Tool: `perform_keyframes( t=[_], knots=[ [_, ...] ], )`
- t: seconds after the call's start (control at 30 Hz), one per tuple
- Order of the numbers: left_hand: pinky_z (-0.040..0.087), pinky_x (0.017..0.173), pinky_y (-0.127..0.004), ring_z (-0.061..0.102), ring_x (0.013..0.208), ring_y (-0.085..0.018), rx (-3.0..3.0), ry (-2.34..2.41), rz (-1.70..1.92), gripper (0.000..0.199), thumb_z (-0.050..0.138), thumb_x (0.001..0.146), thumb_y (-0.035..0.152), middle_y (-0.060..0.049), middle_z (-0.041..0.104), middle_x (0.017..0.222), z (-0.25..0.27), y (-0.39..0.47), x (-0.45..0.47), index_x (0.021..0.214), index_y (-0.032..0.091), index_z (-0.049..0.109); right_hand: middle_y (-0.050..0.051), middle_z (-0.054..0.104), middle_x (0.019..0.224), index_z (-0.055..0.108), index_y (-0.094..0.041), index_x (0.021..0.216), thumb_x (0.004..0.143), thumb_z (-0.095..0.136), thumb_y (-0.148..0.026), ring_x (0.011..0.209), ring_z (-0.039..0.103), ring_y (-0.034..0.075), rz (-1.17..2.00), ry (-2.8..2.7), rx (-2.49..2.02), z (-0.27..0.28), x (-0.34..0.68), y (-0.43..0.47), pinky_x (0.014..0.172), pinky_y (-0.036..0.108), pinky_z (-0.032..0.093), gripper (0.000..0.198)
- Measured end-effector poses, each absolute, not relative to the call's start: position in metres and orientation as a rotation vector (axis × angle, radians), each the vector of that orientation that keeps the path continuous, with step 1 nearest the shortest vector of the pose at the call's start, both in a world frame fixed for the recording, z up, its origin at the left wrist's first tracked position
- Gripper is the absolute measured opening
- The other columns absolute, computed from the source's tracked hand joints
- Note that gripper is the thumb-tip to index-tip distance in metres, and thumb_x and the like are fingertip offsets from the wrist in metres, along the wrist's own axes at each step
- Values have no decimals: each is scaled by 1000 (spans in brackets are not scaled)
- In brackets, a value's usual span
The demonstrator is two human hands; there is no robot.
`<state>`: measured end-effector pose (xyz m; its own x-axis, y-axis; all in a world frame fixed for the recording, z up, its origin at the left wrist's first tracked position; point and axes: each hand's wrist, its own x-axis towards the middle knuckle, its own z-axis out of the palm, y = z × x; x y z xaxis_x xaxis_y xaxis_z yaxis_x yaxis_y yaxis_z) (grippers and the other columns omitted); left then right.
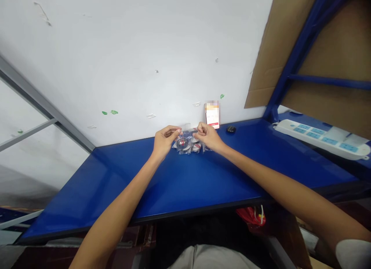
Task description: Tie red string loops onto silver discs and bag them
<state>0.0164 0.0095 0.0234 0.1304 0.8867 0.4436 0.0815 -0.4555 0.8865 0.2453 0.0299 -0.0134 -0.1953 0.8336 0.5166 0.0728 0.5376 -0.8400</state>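
Observation:
Between my two hands a small clear plastic bag (189, 133) is held up above the far part of the blue table. My left hand (166, 138) pinches its left side between thumb and fingers. On the other side my right hand (209, 135) grips the bag with curled fingers. A round dark item with a red mark (182, 143) shows just below the bag; whether it is inside the bag I cannot tell. Under and behind the hands lies a pile of small clear packets (196, 147), partly hidden by them.
A phone with a lit screen (213, 116) leans against the white wall (130, 68). Right of it lies a small black object (230, 129). A white power strip (321, 139) sits at the right, beside a blue metal frame (285, 75). Below the blue table (185, 188) hangs a red bag (252, 217).

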Motion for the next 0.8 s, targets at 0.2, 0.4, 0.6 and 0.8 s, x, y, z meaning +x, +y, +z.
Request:
perform_keyframes(
  t=[0.2, 0.4, 0.6, 0.8],
  knots=[
    [53, 71, -31, 73, 83, -22, 1665, 961, 1403, 37, 86, 87, 50, -9, 81, 90, 19, 11, 17, 101, 16, 83, -6, 34, 75, 35, -27, 85, 96, 70, -45, 65, 34, 15, 856, -1693, -727, -13, 243, 31, 63, 29, 33, 40],
    [52, 70, -31, 74, 85, -23, 1650, 971, 1411, 39, 86, 86, 53, -10, 81, 90, 19, 12, 16, 99, 16, 83, -6, 35, 75, 38, -28, 90, 98, 70, -45, 66, 36, 16, 828, -1646, -711, -7, 242, 25, 65, 29, 36, 37],
    [53, 71, -31, 73, 81, -21, 1657, 922, 1352, 37, 88, 86, 51, -8, 81, 92, 20, 9, 17, 100, 17, 83, -4, 57, 83, 57, -27, 107, 89, 83, -48, 75, 58, 17, 880, -1661, -697, -3, 244, 20, 73, 31, 48, 38],
    [57, 75, -31, 74, 85, -21, 1697, 878, 1352, 37, 86, 89, 50, -8, 81, 96, 20, 4, 23, 106, 17, 82, 5, 77, 96, 76, -23, 95, 90, 82, -58, 87, 72, 22, 878, -1692, -717, 0, 232, 8, 82, 38, 58, 36]
  ],
)
